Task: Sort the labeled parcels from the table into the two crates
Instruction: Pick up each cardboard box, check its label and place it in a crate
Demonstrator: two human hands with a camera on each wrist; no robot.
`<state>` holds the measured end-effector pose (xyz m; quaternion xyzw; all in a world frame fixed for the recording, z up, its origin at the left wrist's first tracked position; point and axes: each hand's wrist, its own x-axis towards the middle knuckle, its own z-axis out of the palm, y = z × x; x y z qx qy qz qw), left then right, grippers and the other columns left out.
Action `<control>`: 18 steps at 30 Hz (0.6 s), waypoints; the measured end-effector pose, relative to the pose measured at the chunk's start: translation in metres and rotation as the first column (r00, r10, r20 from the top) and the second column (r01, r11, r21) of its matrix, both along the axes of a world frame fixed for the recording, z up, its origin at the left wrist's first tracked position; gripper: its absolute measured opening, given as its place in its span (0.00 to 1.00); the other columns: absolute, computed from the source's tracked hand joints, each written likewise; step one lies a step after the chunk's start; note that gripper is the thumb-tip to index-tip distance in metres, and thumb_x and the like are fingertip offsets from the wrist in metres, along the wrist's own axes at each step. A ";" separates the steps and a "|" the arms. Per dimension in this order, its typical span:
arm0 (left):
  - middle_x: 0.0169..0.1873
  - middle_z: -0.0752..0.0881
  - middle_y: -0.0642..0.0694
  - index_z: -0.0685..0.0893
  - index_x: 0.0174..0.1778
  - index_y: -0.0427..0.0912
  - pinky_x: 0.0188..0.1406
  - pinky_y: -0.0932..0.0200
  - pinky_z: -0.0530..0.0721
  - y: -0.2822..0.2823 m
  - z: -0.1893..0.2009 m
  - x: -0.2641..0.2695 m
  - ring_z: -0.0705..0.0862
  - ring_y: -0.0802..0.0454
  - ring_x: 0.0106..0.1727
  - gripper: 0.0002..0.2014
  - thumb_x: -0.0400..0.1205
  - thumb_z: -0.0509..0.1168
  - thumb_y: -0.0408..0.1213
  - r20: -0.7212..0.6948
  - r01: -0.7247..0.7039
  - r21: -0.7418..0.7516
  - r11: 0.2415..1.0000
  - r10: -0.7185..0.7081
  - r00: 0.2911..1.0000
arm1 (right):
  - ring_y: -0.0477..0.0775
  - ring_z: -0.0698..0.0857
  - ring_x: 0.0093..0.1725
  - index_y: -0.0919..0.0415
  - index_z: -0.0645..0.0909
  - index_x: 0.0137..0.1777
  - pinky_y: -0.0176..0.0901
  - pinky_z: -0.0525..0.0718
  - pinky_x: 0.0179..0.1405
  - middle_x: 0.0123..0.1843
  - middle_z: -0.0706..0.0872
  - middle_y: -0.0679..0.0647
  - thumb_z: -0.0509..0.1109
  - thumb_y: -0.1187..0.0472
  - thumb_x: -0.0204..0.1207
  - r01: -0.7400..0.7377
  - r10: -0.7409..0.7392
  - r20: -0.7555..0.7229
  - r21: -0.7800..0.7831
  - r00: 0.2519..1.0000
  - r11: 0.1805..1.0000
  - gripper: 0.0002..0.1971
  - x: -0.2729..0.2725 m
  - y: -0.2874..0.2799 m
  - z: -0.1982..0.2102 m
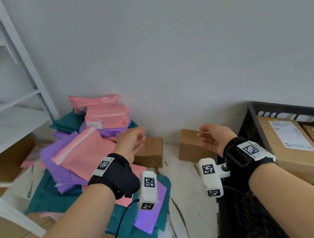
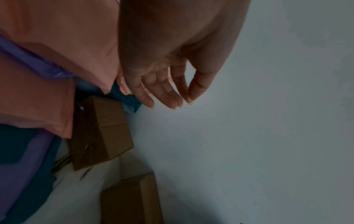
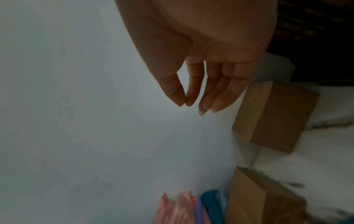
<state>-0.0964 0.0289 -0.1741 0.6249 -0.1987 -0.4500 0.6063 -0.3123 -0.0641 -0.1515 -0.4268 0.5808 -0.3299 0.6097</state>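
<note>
Against the wall, at the back of the white marbled table [image 1: 182, 194], two small cardboard boxes sit side by side with a gap between them. The left box [image 1: 150, 153] lies just beyond the left hand [image 1: 130, 141], partly hidden by it in the head view; the right box [image 1: 192, 146] lies right behind the right hand [image 1: 213, 138]. Neither hand visibly touches a box. Both hands are raised over the table with palms turned toward each other, fingers loosely extended and holding nothing (each wrist view shows the thumb tip close to the forefinger, with only wall behind). Left of the left hand rises a heap of soft mailer bags [image 1: 81, 147] in pink, purple and teal, spilling toward the table's front edge. To the right of the right hand stands a dark plastic crate [image 1: 288, 107], already carrying larger labeled cardboard parcels [image 1: 290, 142]. A white shelf frame [image 1: 18, 56] stands at far left.
</note>
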 end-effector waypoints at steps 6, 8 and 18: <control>0.45 0.85 0.48 0.83 0.50 0.43 0.56 0.56 0.80 -0.070 -0.014 0.021 0.84 0.57 0.46 0.05 0.82 0.63 0.32 0.089 0.068 0.112 0.991 -0.078 0.993 | 0.57 0.78 0.45 0.58 0.77 0.36 0.49 0.79 0.49 0.42 0.80 0.57 0.70 0.63 0.76 -0.047 0.025 -0.361 -0.054 0.932 0.997 0.08 0.002 -0.096 -0.036; 0.42 0.84 0.48 0.83 0.48 0.44 0.52 0.55 0.81 -0.097 -0.025 0.021 0.84 0.56 0.44 0.03 0.82 0.65 0.33 0.083 0.098 0.151 0.984 -0.112 0.990 | 0.57 0.78 0.48 0.57 0.77 0.35 0.49 0.79 0.52 0.45 0.79 0.58 0.72 0.63 0.74 -0.037 0.018 -0.448 -0.035 0.894 0.999 0.08 -0.002 -0.119 -0.053; 0.58 0.79 0.42 0.78 0.63 0.41 0.60 0.45 0.82 -0.180 -0.079 -0.011 0.79 0.45 0.64 0.12 0.84 0.64 0.38 -0.152 0.312 0.311 0.898 -0.277 0.949 | 0.65 0.84 0.58 0.72 0.78 0.68 0.52 0.83 0.56 0.66 0.82 0.65 0.74 0.58 0.72 0.151 -0.038 -0.527 0.174 0.849 0.973 0.27 -0.019 -0.174 -0.132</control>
